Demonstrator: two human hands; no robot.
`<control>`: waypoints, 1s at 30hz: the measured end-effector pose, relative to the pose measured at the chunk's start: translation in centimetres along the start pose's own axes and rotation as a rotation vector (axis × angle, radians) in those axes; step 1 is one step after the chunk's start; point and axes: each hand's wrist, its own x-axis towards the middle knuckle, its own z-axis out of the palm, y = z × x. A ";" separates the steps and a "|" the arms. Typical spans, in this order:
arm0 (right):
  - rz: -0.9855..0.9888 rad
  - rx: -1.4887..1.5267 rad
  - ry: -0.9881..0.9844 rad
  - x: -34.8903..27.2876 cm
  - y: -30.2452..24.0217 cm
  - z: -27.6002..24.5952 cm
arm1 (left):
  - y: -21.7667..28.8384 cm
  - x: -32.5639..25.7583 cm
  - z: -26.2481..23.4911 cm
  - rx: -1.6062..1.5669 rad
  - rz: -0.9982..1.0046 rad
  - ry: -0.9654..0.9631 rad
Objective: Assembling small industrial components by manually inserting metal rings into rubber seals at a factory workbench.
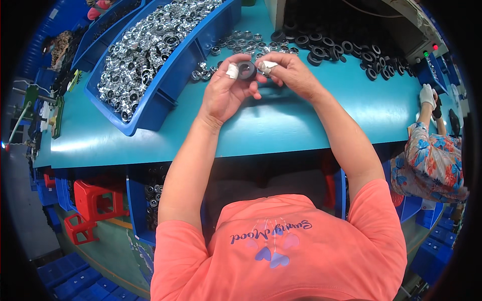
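Both hands are raised over the far part of the turquoise table, close together. My left hand [223, 95] has its fingers closed round a small black ring like a toy tyre [246, 70], its hole facing up. Just to the right, my right hand [293, 75] is closed in a pinch beside the ring. A shiny bit shows at its fingertips, but the fingers mostly cover it. White tape wraps a finger or thumb on each hand. Behind them lie loose silver wheel hubs [241, 42] and a heap of black tyres [329, 49].
A long blue bin [155, 108] full of silver hubs stands to the left on the turquoise table [281, 128]. A pale machine housing [419, 30] rises at the back right. Another person's gloved hand [428, 96] works at the right. Red stools [98, 200] stand below left.
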 end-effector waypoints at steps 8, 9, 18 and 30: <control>0.124 0.314 -0.042 0.0 0.5 0.4 | -0.4 -0.1 1.3 0.382 0.054 0.098; 0.124 0.304 -0.035 0.1 0.6 0.5 | -0.7 -0.1 1.1 0.464 0.090 0.081; -0.014 -0.019 -0.024 -0.3 0.0 1.0 | -1.2 0.0 0.9 0.644 0.182 0.129; -0.340 -0.193 0.435 1.0 0.8 -1.3 | 0.4 0.1 0.3 -0.014 0.032 -0.022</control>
